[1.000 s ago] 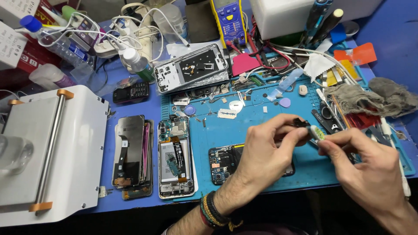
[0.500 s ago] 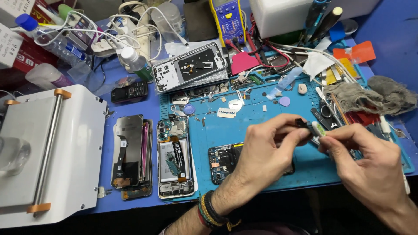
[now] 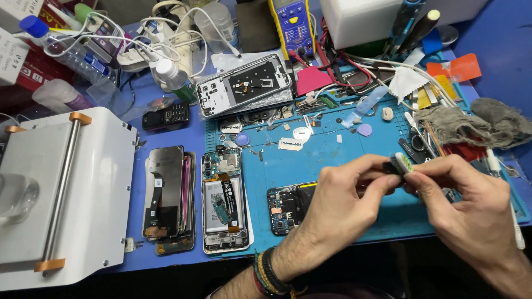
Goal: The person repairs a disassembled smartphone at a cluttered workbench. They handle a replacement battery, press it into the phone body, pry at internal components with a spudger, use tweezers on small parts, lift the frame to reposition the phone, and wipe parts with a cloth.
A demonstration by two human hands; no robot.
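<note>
Both hands — left (image 3: pixel 338 207), right (image 3: pixel 463 213) — pinch one small dark part (image 3: pixel 398 164) together above the blue mat (image 3: pixel 332 166).

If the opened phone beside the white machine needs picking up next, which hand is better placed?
Probably the left hand: it is nearer the opened phone. Both hands pinch the small part, the right hand farther away.

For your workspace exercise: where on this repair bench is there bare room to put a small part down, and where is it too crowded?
Bare patches: the blue mat between the razor blade and the left hand, and the mat's near edge below the opened phone. Crowded: the back with cables and meter, and the right side around the grey rag.
</note>
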